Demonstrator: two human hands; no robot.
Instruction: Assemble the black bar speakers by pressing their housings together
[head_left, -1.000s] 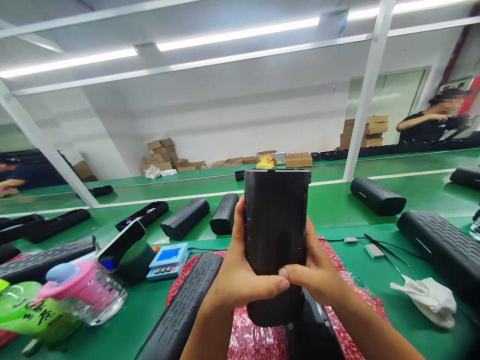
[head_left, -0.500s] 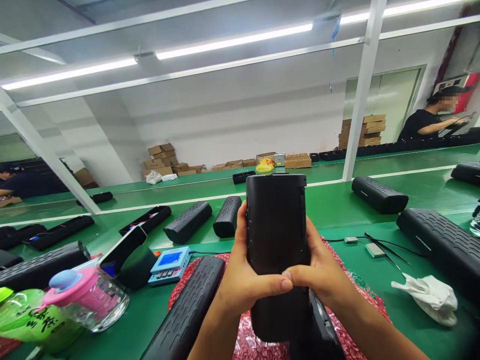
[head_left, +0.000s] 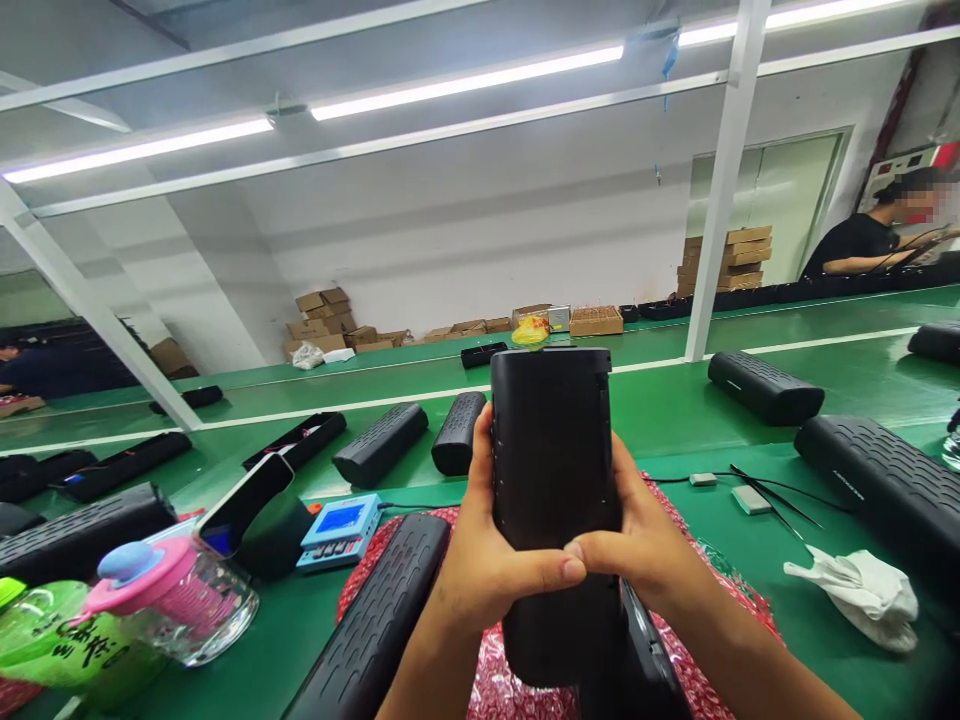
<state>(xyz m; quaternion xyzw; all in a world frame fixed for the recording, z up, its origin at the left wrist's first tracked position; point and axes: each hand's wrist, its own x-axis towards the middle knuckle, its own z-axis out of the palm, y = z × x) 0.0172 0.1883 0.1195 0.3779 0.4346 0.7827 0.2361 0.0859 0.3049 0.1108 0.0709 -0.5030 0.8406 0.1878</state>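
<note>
Upright in front of me is a black plastic case [head_left: 551,450], its smooth broad side facing me. My left hand [head_left: 491,550] grips its left edge and my right hand [head_left: 637,530] grips its right edge, with both thumbs meeting across the front. The other fingers are mostly hidden behind the case. Below it, another black case part [head_left: 637,690] rests on red bubble wrap [head_left: 517,690]. A long black case with a ribbed pattern [head_left: 375,620] lies beside my left forearm.
A blue meter with a screen [head_left: 341,528], a pink-lidded jar [head_left: 187,600] and a green bottle [head_left: 64,635] stand left. On the right are a large black case [head_left: 877,490], white crumpled cloth [head_left: 862,595] and tweezers [head_left: 769,500]. More cases [head_left: 382,443] line the green belt. A co-worker [head_left: 862,240] sits far right.
My hands and the case they hold stay almost still. Cases on the belt have shifted slightly to the right. The co-worker at far right has moved a little.
</note>
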